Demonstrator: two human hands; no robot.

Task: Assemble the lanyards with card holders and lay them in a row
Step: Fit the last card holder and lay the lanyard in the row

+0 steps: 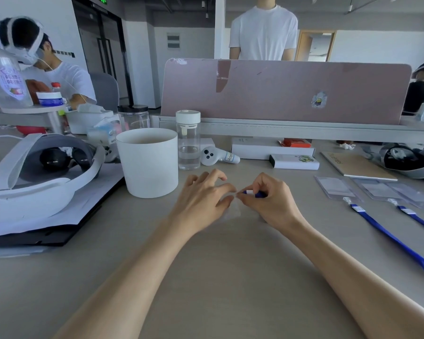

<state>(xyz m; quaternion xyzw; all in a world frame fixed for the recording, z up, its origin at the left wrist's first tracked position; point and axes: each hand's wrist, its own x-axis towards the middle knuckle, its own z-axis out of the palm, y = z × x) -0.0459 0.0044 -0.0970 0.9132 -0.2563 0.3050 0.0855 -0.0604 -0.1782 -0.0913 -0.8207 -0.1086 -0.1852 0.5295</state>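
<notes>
My right hand (267, 196) pinches the clip end of a blue lanyard (253, 193) above the middle of the desk. My left hand (203, 194) meets it fingertip to fingertip, thumb and forefinger pinching the top of a clear card holder (231, 211) that hangs faintly below the fingers. To the right, two assembled sets lie side by side: clear card holders (335, 187) (382, 190) with blue lanyards (387, 236) (419, 220) trailing towards the desk's right edge. A third clear holder (416, 195) overlaps the second.
A white cylindrical container (148, 162) and a clear water bottle (188, 140) stand just beyond my left hand. A VR headset (42, 165) rests on papers at the left. A controller (218, 156), white boxes (294, 162), a notebook (355, 166) and a pink divider (284, 91) line the back.
</notes>
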